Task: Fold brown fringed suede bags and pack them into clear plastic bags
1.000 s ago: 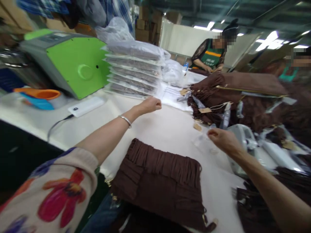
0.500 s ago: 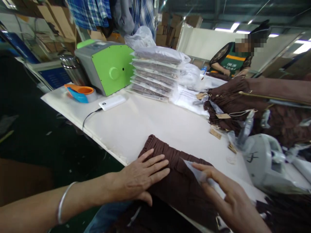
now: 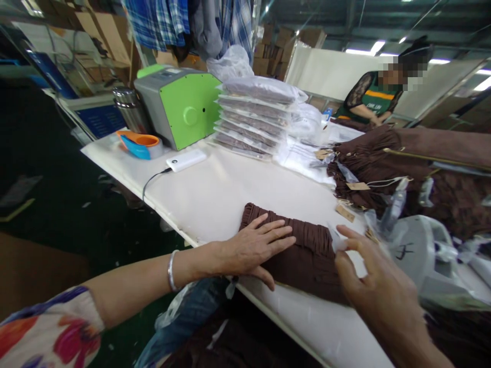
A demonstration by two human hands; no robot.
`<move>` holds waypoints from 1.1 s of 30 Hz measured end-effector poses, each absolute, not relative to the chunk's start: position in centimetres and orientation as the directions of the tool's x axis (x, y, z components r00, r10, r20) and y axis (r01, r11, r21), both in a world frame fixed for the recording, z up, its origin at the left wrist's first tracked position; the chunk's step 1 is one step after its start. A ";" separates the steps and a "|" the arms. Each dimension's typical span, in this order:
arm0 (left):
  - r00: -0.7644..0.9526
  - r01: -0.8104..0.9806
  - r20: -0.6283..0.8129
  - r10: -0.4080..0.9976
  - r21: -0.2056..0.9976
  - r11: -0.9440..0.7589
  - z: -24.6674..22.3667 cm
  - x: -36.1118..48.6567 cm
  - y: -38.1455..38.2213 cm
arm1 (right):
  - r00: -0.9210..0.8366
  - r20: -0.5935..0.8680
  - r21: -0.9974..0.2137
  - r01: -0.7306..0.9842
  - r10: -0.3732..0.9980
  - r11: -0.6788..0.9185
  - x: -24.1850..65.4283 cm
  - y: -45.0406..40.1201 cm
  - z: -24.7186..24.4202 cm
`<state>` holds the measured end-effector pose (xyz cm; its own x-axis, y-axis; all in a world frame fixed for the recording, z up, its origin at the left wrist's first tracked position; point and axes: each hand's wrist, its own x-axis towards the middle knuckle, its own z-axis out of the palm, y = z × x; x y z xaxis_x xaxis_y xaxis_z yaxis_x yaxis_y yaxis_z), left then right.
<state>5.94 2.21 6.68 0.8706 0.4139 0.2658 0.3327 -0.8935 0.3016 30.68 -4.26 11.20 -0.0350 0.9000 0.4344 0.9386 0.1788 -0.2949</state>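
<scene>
In the head view, your left hand [image 3: 256, 250] lies flat, fingers a little spread, on the folded brown garment [image 3: 307, 258], which rests near the edge of the white table [image 3: 230, 189]. Your right hand [image 3: 378, 276] pinches a small piece of clear plastic [image 3: 336, 239] between thumb and forefinger, at the garment's right end. Beyond them stand a stack of bagged garments [image 3: 253, 120] and a green and grey machine [image 3: 187, 110]; a white power bank [image 3: 186, 160] lies nearer you.
</scene>
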 end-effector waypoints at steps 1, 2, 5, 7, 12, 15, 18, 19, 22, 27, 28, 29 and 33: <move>0.851 0.329 0.295 0.434 0.345 -0.879 7.2 4.9 2.2 | -0.086 0.443 -0.284 0.931 0.892 0.230 29.5 -4.2 10.4; 0.811 0.345 0.327 0.485 0.402 -0.848 7.6 3.7 2.0 | -0.147 0.429 -0.279 0.917 0.891 0.285 28.6 -4.2 9.5; 0.515 0.509 0.325 0.793 0.629 -0.588 8.1 -1.4 1.0 | -0.322 0.313 -0.288 0.864 0.893 0.413 27.2 -4.4 7.1; 0.263 0.619 0.151 0.953 0.731 -0.286 7.2 -5.1 -0.6 | -0.364 0.260 -0.312 0.845 0.894 0.435 27.4 -4.7 6.6; 0.301 0.626 -0.344 0.889 0.775 0.088 1.3 -9.8 -6.2 | -0.326 0.327 -0.369 0.820 0.887 0.438 29.0 -4.8 7.6; 0.329 0.517 -0.320 0.888 0.848 0.114 -2.1 -8.4 -8.3 | -0.456 0.310 -0.313 0.780 0.834 0.542 28.6 -4.6 6.4; 0.424 0.353 -0.303 0.854 0.923 0.152 -3.1 -6.4 -8.6 | -0.588 0.236 -0.255 0.731 0.774 0.633 28.1 -4.4 4.7; 0.462 0.312 -0.305 0.833 0.935 0.169 -2.9 -6.1 -8.5 | -0.590 0.232 -0.252 0.731 0.773 0.634 28.1 -4.5 4.4; 0.487 0.298 -0.341 0.804 0.930 0.214 -1.0 -7.3 -8.5 | -0.524 0.285 -0.276 0.757 0.803 0.592 28.0 -4.8 4.9; 0.455 0.339 -0.354 0.817 0.917 0.209 4.3 -11.4 -8.5 | -0.477 0.383 -0.387 0.695 0.791 0.606 24.4 -6.1 7.3; 0.492 0.312 -0.356 0.794 0.924 0.221 5.5 -11.6 -8.4 | -0.496 0.381 -0.417 0.662 0.781 0.623 22.9 -6.3 7.7; 0.536 0.279 -0.360 0.764 0.929 0.242 6.7 -11.5 -8.3 | -0.517 0.374 -0.446 0.628 0.770 0.638 21.4 -6.6 8.0; 0.685 0.131 -0.314 0.658 0.941 0.313 10.6 -9.0 -7.3 | -0.593 0.342 -0.534 0.516 0.729 0.670 16.0 -6.8 8.7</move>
<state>-9.01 -7.27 10.60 0.6846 0.6579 -0.3139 0.1308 0.3127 0.9408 15.97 -6.75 8.65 -0.5929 0.7289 0.3423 0.5158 0.6702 -0.5337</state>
